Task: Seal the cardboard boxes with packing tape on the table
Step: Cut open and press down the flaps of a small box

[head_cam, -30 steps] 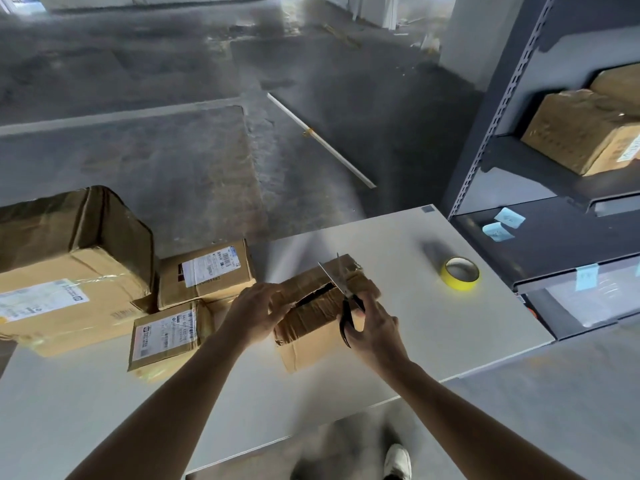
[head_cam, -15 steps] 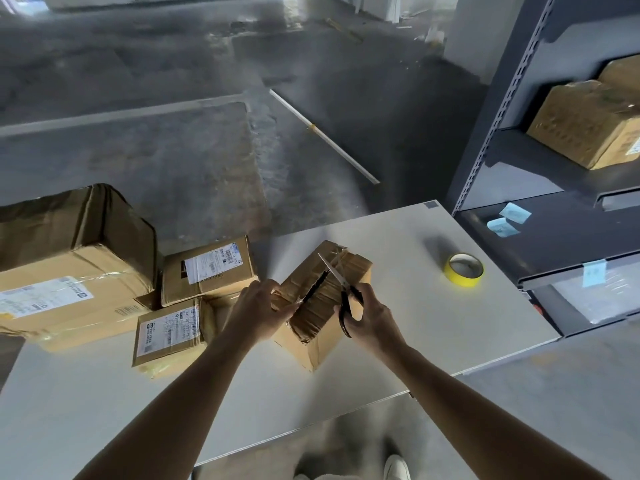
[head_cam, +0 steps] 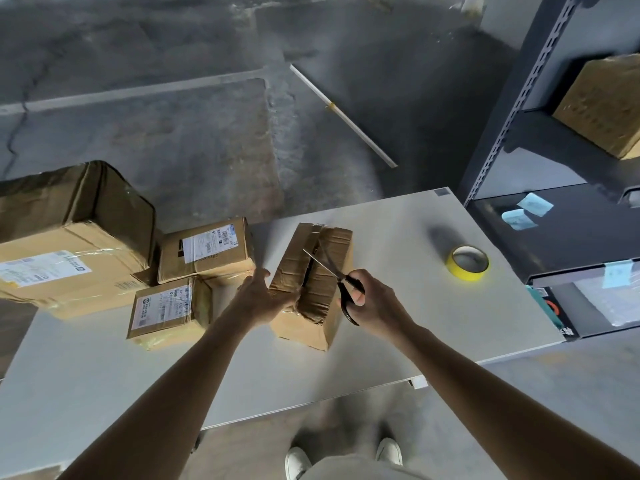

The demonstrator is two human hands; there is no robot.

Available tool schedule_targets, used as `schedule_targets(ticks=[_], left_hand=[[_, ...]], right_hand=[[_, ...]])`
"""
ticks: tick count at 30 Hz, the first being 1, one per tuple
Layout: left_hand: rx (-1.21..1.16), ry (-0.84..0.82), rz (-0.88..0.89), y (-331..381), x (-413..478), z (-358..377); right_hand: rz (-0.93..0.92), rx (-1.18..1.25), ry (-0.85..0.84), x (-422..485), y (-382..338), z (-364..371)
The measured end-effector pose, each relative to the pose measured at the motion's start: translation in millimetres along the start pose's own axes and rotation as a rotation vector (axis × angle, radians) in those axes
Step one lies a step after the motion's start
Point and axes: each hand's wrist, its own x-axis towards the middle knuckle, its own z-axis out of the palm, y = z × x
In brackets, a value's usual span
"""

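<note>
On the table [head_cam: 398, 237], our left hand [head_cam: 259, 296] grips the box [head_cam: 318, 296], now turned seam-lengthwise. Our right hand [head_cam: 374, 303] grips open scissors [head_cam: 332, 275] over the gap; sealing looks unfinished.

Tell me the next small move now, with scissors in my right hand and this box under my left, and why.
Probably lay the scissors on the table beside the box, freeing the right hand for the yellow tape roll. The box's top seam gapes dark between the flaps, the left hand grips the left flap, and the roll lies untouched off to the right.
</note>
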Motion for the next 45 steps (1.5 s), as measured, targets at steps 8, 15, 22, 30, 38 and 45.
schedule_targets(ticks=[8,15,22,30,38,45], left_hand=[[0.06,-0.014,0.013,14.7,-4.4,18.3],[0.327,-0.082,0.218,24.7,-7.1,2.0],[0.566,-0.147,0.66,39.1,-8.9,-18.4],[1.055,-0.333,0.681,52.2,-6.2,-13.8],[1.265,-0.278,0.845,55.2,3.6,-17.2],[1.246,-0.335,0.896,53.7,10.5,-20.2]], right_hand=[[-0.033,-0.088,-0.042,-6.2,14.5,-20.1],[-0.104,-0.156,-0.034,-13.1,27.2,-47.9],[-0.196,-0.367,-0.189,-22.7,31.3,-66.1],[-0.315,-0.464,-0.207,-30.6,30.2,-57.2],[-0.381,-0.482,-0.219,-27.5,22.1,-50.2],[-0.384,-0.483,-0.269,-17.2,15.1,-49.3]])
